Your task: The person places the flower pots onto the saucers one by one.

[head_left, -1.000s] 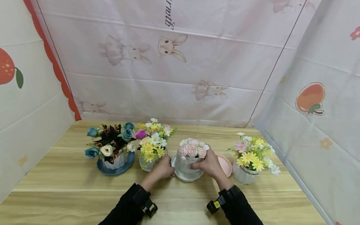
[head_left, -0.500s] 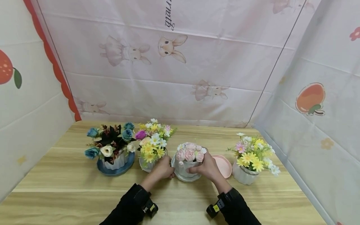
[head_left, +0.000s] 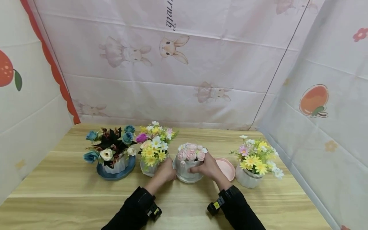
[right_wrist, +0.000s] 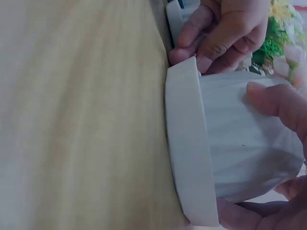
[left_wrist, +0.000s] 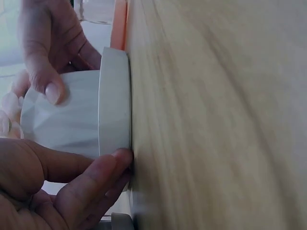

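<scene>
My right hand grips a white ribbed flower pot with pale pink artificial roses, its thumb on the near side. The pot stands upright in a white saucer on the table. At the saucer's left edge my left hand pinches the rim; its thumb and fingertips show at the rim in the right wrist view. Behind the left hand stands another white pot with yellow, white and purple flowers. The right hand's far fingers are partly hidden behind the pot.
On the left, a white pot of blue and cream roses sits on a blue saucer. A pink saucer lies right of my right hand, beside a white pot of yellow daisies. Printed cloth walls surround the wooden table.
The pot with pink roses has shifted slightly left and sits more squarely in the white saucer. The right hand moved with it; the left hand stays at the rim.
</scene>
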### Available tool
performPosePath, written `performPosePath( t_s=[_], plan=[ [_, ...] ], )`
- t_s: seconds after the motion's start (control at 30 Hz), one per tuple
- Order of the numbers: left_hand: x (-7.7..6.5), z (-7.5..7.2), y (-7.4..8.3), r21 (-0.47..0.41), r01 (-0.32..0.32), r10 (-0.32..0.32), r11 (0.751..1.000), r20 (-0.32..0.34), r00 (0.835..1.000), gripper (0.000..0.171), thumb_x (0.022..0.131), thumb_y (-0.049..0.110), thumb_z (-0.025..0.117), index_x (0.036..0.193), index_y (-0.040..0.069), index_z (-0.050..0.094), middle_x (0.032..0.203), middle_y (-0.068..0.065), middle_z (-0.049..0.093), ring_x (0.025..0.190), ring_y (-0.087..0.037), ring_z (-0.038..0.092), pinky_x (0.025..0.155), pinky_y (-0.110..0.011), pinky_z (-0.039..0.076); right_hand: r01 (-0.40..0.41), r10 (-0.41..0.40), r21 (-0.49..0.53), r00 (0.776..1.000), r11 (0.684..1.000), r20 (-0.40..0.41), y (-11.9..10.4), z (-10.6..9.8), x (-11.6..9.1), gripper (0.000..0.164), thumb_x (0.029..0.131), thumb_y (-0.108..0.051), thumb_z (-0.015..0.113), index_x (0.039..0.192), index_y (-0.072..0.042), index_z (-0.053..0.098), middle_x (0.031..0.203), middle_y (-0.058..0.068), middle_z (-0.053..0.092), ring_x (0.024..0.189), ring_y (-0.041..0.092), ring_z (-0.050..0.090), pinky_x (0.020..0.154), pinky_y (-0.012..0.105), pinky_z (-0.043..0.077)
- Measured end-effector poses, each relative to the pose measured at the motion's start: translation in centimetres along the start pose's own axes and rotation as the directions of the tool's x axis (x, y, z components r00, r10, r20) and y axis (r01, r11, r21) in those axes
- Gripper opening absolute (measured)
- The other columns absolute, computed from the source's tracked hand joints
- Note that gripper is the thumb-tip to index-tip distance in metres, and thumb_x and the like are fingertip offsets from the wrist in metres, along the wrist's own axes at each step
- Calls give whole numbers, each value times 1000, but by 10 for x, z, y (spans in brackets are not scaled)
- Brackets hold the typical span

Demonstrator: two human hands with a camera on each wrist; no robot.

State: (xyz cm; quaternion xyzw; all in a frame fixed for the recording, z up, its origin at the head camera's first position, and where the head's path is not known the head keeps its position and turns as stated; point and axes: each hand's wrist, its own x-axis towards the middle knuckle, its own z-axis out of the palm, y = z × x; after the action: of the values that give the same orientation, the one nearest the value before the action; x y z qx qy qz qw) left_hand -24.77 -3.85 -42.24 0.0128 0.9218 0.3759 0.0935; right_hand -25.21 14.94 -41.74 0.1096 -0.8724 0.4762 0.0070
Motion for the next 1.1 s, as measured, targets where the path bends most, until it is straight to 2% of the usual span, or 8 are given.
performPosePath(
  t_s=[0.17, 0.37, 0.53, 0.77, 0.97, 1.03, 1.1],
  plan=[
    [3, 0, 1, 17, -12, 13, 1000, -47, 999, 21, 72, -7, 61, 91, -5, 52, 83, -12, 48, 70, -26, 49, 58, -33, 44, -35, 32, 57, 998, 998, 56, 1, -2, 14, 88, 55, -8, 89, 132, -14, 46, 124, 5, 53, 115, 23, 48, 98, 42, 35],
    [8, 1, 0, 24, -4, 6, 1000, -57, 998, 18, 73, -7, 61, 89, -4, 53, 80, -11, 49, 68, -25, 49, 56, -32, 43, 27, -32, 56, 995, 998, 99, 4, -5, 26, 82, 57, -5, 87, 129, -11, 49, 121, 6, 55, 113, 23, 49, 97, 42, 36],
    [8, 2, 0, 20, -14, 15, 1000, -60, 998, 15, 73, -5, 62, 85, -3, 54, 75, -10, 52, 65, -23, 51, 54, -30, 43, 39, -48, 89, 994, 995, 103, 7, -6, 27, 80, 57, -4, 87, 128, -8, 50, 121, 7, 55, 113, 24, 49, 97, 43, 36],
    [6, 1, -1, -32, -18, 16, 999, -46, 999, 22, 74, -3, 62, 93, -5, 51, 77, -11, 50, 67, -24, 50, 55, -31, 43, 1, -4, 31, 997, 1000, 77, 9, -5, 22, 91, 60, -14, 88, 136, -9, 39, 129, 9, 50, 119, 25, 45, 100, 42, 34],
    [4, -1, -5, -110, -67, 64, 992, -36, 997, 25, 75, 2, 62, 96, -8, 52, 76, -11, 49, 62, -23, 51, 51, -32, 43, -11, 9, 35, 998, 999, 57, 6, -4, 12, 91, 64, -20, 86, 140, -13, 37, 134, 8, 47, 124, 25, 42, 100, 42, 34],
    [2, -1, -6, -98, -114, 110, 989, -51, 993, 29, 75, 3, 64, 99, -8, 53, 78, -12, 52, 65, -24, 53, 55, -34, 46, 5, -6, 20, 999, 1000, 53, 4, -4, 10, 89, 66, -19, 85, 140, -12, 37, 134, 8, 47, 124, 25, 41, 100, 42, 34],
    [-1, -2, -6, -62, -160, 156, 985, -60, 986, 35, 75, 5, 67, 104, -9, 53, 84, -14, 55, 72, -27, 57, 63, -37, 50, 25, -23, -41, 999, 999, 46, 1, -5, 6, 84, 68, -19, 84, 138, -8, 39, 131, 11, 50, 122, 27, 44, 99, 42, 35]
  ],
)
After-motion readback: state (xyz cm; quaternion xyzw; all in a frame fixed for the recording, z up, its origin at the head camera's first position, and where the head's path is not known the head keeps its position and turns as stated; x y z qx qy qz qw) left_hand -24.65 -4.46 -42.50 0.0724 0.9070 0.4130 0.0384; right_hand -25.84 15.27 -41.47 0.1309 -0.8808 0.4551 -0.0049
